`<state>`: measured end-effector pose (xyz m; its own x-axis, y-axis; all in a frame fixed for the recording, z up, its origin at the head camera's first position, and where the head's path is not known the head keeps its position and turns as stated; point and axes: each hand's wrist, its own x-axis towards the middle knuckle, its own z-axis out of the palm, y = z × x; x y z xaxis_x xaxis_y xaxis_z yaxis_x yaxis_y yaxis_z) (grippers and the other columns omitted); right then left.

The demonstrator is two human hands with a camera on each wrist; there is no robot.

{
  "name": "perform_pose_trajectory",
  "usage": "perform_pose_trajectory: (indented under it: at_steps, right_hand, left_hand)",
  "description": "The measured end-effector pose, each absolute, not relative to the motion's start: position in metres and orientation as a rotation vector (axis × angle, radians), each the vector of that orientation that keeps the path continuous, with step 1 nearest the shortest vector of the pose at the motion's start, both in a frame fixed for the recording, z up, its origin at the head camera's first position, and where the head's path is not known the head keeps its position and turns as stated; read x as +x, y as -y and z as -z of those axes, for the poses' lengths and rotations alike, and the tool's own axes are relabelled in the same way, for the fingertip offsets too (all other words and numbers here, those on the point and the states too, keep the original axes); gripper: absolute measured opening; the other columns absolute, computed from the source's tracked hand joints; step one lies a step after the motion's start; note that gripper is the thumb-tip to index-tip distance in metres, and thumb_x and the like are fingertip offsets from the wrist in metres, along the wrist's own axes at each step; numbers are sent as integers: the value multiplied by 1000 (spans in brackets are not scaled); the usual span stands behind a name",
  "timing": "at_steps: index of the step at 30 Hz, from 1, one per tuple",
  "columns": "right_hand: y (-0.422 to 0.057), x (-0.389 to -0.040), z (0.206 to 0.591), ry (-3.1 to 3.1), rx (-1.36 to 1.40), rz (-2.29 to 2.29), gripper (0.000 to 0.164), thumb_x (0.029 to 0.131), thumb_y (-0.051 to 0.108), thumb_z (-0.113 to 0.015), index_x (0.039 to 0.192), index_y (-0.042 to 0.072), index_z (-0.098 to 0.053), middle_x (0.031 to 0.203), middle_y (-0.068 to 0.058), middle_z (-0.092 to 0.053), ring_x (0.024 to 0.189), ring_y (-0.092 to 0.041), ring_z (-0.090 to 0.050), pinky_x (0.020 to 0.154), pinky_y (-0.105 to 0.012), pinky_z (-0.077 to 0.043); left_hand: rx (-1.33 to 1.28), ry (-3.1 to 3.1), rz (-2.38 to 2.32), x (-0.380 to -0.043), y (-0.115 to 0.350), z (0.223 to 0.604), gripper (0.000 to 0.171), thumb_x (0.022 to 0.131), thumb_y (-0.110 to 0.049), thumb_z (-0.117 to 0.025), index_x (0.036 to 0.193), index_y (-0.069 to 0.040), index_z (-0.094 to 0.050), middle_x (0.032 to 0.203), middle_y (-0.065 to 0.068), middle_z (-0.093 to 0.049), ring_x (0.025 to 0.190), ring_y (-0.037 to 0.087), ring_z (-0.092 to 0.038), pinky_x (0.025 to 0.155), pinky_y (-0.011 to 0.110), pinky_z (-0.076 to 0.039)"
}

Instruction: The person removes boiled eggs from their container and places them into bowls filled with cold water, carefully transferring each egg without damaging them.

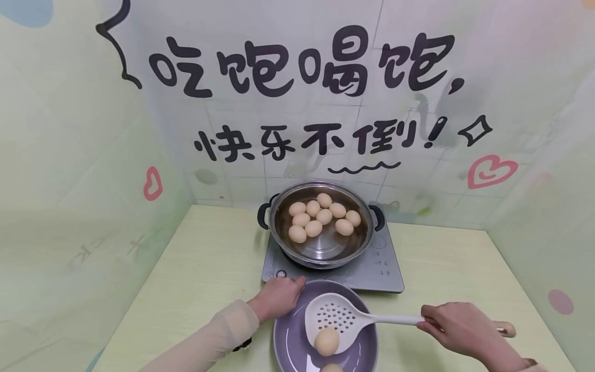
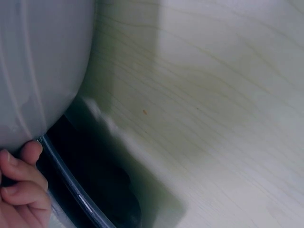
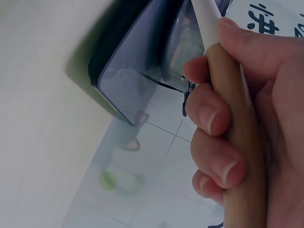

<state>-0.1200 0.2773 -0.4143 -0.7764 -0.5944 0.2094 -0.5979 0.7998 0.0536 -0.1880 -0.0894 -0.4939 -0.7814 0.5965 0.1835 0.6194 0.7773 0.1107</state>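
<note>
In the head view, my left hand (image 1: 279, 297) grips the far left rim of a purple bowl (image 1: 290, 338). The left wrist view shows curled fingers (image 2: 26, 194) against the bowl's outer side (image 2: 42, 61). My right hand (image 1: 457, 328) holds a white slotted skimmer, its fingers wrapped round the wooden handle (image 3: 235, 114). Over the bowl lies the skimmer's head (image 1: 358, 325), with one brown egg (image 1: 327, 341) on its near part. Another egg (image 1: 331, 368) shows below it at the frame's bottom edge, partly cut off. Whether the skimmer touches the bowl is unclear.
Behind the bowl a steel pot (image 1: 321, 264) with two black handles stands on a grey induction cooker (image 1: 378, 279). Several eggs (image 1: 324, 216) sit in liquid inside it. Printed walls (image 1: 302, 111) enclose the pale wooden table (image 1: 204, 258) on the back and both sides.
</note>
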Motion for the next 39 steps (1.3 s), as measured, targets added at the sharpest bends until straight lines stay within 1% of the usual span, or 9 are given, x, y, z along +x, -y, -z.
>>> perform_pose_trajectory:
  at_steps: [5,11,17,20,23,25,27,31,39]
  right_hand:
    - [-277,-120,419,2730,936,-27,35,74,37,-69,62,29,-37,53,23,-18,47,6,-18,43,-18,-17]
    - [-277,-120,423,2699,927,-13,35,72,37,-70,63,29,-37,54,23,-18,47,6,-17,42,-18,-16]
    - [-277,-121,425,2631,930,-20,36,74,42,-67,63,28,-36,54,24,-18,47,6,-16,42,-18,-16]
    - [-276,-123,427,2571,934,-32,36,80,48,-59,63,27,-36,54,24,-20,46,6,-16,42,-18,-15]
    - [-276,-125,428,2500,946,-44,38,89,54,-43,63,27,-37,55,23,-22,47,6,-15,43,-17,-13]
    - [-276,-126,429,2456,953,-52,41,92,55,-33,63,26,-37,55,23,-23,48,7,-15,44,-15,-12]
    - [-275,-127,428,2418,955,-58,44,94,54,-27,63,25,-38,56,23,-24,48,7,-15,45,-14,-12]
    - [-273,-128,425,2357,950,-52,45,95,52,-24,64,23,-39,57,21,-25,49,6,-15,45,-13,-14]
    - [-273,-134,418,2240,994,-52,44,96,48,-27,67,19,-44,59,18,-29,51,6,-20,45,-14,-18]
  left_hand:
    - [-979,2819,236,-188,90,495,9,91,-18,-48,86,-11,-48,59,3,-58,54,22,-59,42,30,-40]
    - [-984,2843,240,-189,90,495,10,92,-19,-46,87,-12,-49,59,2,-57,55,21,-59,44,30,-40]
    - [-980,2849,251,-189,90,495,9,92,-18,-46,87,-12,-49,59,1,-57,55,21,-58,44,30,-40]
    - [-979,2852,252,-189,90,494,8,92,-18,-46,87,-12,-48,59,2,-57,55,22,-58,44,30,-40]
    - [-983,2859,257,-189,90,494,8,92,-19,-46,87,-12,-48,59,2,-57,55,22,-58,44,30,-41]
    - [-985,2862,263,-189,90,494,9,92,-19,-46,87,-12,-49,59,2,-57,55,21,-58,44,30,-41]
    - [-988,2868,270,-189,90,494,9,93,-19,-45,87,-12,-49,59,2,-56,54,21,-57,45,29,-41]
    - [-986,2875,275,-188,90,494,9,93,-19,-45,88,-12,-49,59,2,-56,54,20,-57,45,29,-41]
    - [-984,2877,266,-189,90,495,9,93,-19,-46,89,-12,-50,59,1,-55,54,20,-57,45,29,-42]
